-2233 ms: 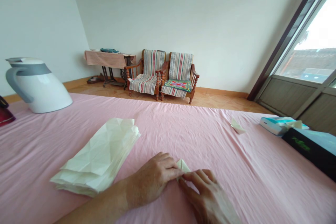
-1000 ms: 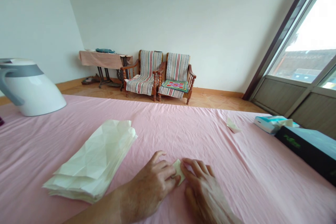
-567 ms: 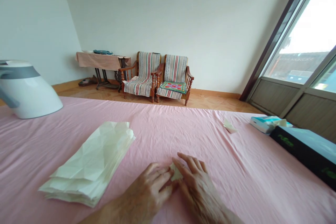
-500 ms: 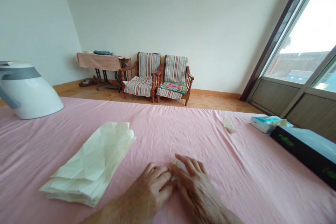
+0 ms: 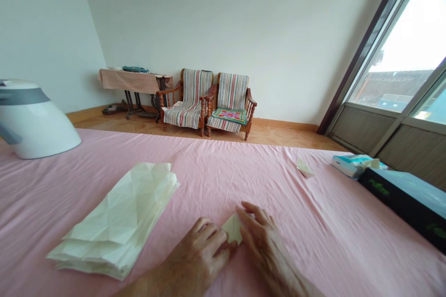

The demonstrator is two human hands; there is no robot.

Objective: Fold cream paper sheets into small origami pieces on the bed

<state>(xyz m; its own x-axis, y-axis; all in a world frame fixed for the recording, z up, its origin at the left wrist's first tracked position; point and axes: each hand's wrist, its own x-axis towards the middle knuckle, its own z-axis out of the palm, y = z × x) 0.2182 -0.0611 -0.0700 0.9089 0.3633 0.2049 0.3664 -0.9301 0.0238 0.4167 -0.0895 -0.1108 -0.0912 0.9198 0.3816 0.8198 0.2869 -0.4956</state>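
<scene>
A small folded piece of cream paper [image 5: 232,231] lies on the pink tablecloth [image 5: 216,171] between my two hands. My left hand [image 5: 205,253] has its fingers curled onto the paper's left edge, pinching it. My right hand [image 5: 263,246] lies with its fingers pressed on the paper's right side. To the left, a stack of creased cream paper sheets [image 5: 118,216] rests on the cloth, apart from both hands.
A white kettle [image 5: 33,120] stands at the far left. A small folded paper [image 5: 304,167] lies far right, near a teal-and-white box [image 5: 353,164] and a long black box [image 5: 406,199]. Two striped wooden chairs [image 5: 212,104] and a side table [image 5: 134,83] stand by the wall.
My hands have drawn closer to me and kept working the small paper; more of its face now shows between them. The view has drifted a little to the right.
</scene>
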